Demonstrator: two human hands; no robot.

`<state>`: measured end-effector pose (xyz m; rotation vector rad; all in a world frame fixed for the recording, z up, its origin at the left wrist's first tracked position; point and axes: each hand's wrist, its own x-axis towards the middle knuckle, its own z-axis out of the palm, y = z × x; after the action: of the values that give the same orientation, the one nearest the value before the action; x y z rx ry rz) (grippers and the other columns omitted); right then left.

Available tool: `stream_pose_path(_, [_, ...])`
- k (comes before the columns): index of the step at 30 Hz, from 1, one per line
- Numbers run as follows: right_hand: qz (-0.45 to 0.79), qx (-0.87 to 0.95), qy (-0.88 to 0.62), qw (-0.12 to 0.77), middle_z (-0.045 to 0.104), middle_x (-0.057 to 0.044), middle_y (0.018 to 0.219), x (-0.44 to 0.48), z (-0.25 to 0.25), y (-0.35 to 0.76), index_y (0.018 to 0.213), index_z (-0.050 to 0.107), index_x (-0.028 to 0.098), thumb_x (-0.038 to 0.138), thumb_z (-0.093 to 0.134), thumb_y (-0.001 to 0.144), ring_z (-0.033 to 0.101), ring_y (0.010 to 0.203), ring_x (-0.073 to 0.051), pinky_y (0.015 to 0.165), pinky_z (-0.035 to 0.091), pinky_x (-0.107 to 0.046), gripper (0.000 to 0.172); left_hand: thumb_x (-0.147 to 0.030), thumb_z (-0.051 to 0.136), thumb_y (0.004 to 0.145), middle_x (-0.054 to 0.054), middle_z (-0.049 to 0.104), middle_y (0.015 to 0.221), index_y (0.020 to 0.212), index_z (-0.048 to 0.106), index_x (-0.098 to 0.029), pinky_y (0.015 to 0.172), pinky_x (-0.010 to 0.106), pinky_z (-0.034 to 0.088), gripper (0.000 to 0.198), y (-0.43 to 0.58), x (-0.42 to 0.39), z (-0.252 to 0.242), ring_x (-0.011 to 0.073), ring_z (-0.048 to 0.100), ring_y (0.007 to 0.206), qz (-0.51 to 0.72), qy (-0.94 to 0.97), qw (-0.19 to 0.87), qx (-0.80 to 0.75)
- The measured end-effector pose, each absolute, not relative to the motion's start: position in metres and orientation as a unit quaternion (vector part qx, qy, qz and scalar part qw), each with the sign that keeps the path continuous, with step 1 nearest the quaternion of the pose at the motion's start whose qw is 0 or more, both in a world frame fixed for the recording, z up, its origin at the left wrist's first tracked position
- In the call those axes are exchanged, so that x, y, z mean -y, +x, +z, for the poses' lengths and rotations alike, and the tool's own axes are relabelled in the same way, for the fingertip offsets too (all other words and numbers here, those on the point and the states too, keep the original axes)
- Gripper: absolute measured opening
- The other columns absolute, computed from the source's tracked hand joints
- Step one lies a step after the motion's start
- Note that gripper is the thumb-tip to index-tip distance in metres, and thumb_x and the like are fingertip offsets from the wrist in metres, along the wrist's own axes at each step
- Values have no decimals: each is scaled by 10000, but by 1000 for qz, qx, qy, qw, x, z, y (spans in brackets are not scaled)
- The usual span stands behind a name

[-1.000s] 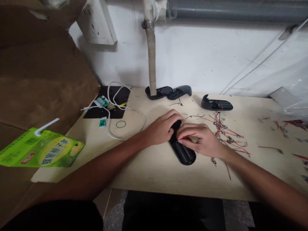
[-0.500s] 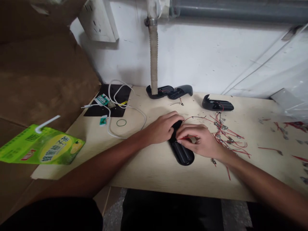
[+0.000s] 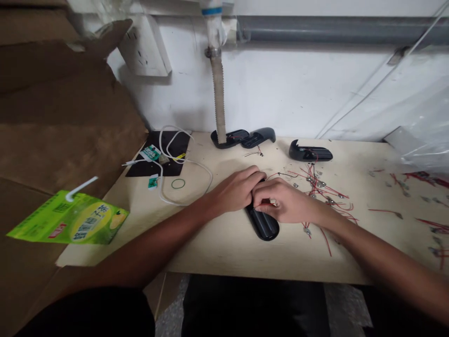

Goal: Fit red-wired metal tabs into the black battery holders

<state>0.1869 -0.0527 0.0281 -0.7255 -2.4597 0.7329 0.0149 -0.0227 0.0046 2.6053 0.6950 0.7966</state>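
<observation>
- At the far left, a glossy green drink pouch (image 3: pixel 63 227) with a bent white straw (image 3: pixel 82 188) sits by the edge of the worktop (image 3: pixel 210 248); if the left forearm (image 3: pixel 150 236) caught it, it could probably spill.
- Next comes a smooth white cable (image 3: pixel 161 180), looped partly over a flat dark mat (image 3: pixel 175 169); snagging it might drag the small green board (image 3: pixel 153 181) beside it.
- Left of centre, a ribbed beige hose (image 3: pixel 218 89) hangs in front of an open black casing (image 3: pixel 238 135) near the wall.
- Just right of that, the left hand (image 3: pixel 238 189) covers the upper end of a black shell (image 3: pixel 264 225) on the pale worktop, fingers curled down onto it. The shell is long, round-ended and shiny; should that press slacken, it could slide or rock.
- Over the shell, the right hand (image 3: pixel 280 199) has its fingers and thumb pinched narrowly on a thin red wire (image 3: pixel 268 204). So fine a strand could slip or kink, and a hard tug might break it.
- Farther right, red leads with silvery metal ends (image 3: pixel 320 184) lie tangled; brushing them could scatter or knot them.
</observation>
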Motion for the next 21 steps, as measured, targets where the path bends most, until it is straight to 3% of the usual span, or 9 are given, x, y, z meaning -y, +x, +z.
stream_pose_path(4, [278,893,-269,231,599,4,636,51,29,186,620,563,166,-27,482,649,508,600,-104,564,383,-228,211,-118,373,891,77,590,890,919,566,-135,702,270,484,196,14,23,5,157,583,786,289,911,160,-245])
stream_pose_path(15, [290,877,-280,262,581,4,648,50,23,192,648,545,174,12,480,697,505,601,-110,578,402,-238,181,-75,355,863,63,595,916,982,555,-155,759,284,492,246,14,20,-2,149,574,829,324,898,156,-253])
stream_pose_path(21, [302,873,-289,251,569,15,594,47,25,187,593,559,165,-42,456,601,482,560,-101,540,376,-231,231,-89,365,870,81,599,927,958,565,-138,763,283,493,223,16,22,3,158,583,845,316,896,173,-260])
